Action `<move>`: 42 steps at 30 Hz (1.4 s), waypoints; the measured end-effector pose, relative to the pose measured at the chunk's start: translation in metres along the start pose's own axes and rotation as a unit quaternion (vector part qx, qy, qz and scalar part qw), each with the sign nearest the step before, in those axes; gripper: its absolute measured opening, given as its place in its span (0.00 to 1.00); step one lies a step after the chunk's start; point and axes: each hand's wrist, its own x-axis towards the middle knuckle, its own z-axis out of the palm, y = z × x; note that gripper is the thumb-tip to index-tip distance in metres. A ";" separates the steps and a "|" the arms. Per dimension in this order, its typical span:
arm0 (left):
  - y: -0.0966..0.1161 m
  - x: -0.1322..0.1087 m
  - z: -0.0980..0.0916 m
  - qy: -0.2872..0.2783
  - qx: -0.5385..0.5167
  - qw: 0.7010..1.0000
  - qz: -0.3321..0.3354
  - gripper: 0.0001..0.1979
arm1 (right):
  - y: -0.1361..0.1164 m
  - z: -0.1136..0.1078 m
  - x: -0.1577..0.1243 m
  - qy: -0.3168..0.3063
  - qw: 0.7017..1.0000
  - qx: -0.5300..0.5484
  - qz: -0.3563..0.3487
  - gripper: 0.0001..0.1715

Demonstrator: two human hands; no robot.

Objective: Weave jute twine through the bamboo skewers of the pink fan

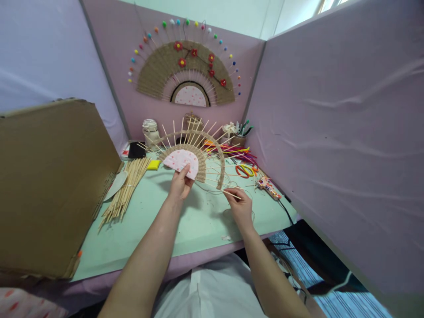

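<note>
A half-round fan frame (201, 160) of thin sticks, woven with brown twine in an inner band and a narrower outer arc, is held above the table. My left hand (180, 183) pinches its pink dotted centre piece (181, 161), thumb on top. At the lower right end of the outer arc, my right hand (237, 199) has its fingers closed at the lowest stick and the twine. Loose twine hangs below the frame and around my right hand.
Sticks (127, 187) lie bundled at left beside a cardboard sheet (49, 185). Scissors (244, 171), a glue gun (269, 187) with a cable and coloured pipe cleaners (236, 152) lie right. Behind stand a jar (151, 131) and a finished fan (185, 73) on the wall.
</note>
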 end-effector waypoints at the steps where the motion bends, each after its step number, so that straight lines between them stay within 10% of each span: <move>1: 0.000 0.000 0.000 -0.005 0.004 1.000 -0.003 0.12 | -0.001 0.000 0.000 0.009 1.000 0.002 0.010 0.10; 7: 0.003 -0.001 -0.001 -0.022 0.053 0.998 0.016 0.13 | 0.001 -0.001 0.004 0.023 0.990 0.067 0.121 0.17; 12: 0.005 0.003 -0.004 -0.024 0.086 0.995 0.040 0.13 | 0.006 -0.010 0.007 -0.076 0.913 0.263 0.301 0.19; 21: 0.008 0.005 -0.007 -0.006 0.152 0.985 0.081 0.17 | -0.005 -0.021 0.010 -0.140 0.858 0.327 0.372 0.16; 29: 0.009 0.007 -0.009 -0.007 0.206 0.973 0.101 0.18 | 0.005 -0.019 0.003 -0.090 0.981 -0.025 0.168 0.14; 36: 0.011 0.010 -0.013 -0.020 0.235 0.967 0.091 0.20 | -0.005 -0.030 0.000 -0.157 0.962 -0.220 0.033 0.14; 42: 0.009 0.004 -0.009 -0.057 0.244 0.968 0.033 0.19 | -0.014 -0.033 0.004 -0.123 0.981 -0.149 -0.026 0.09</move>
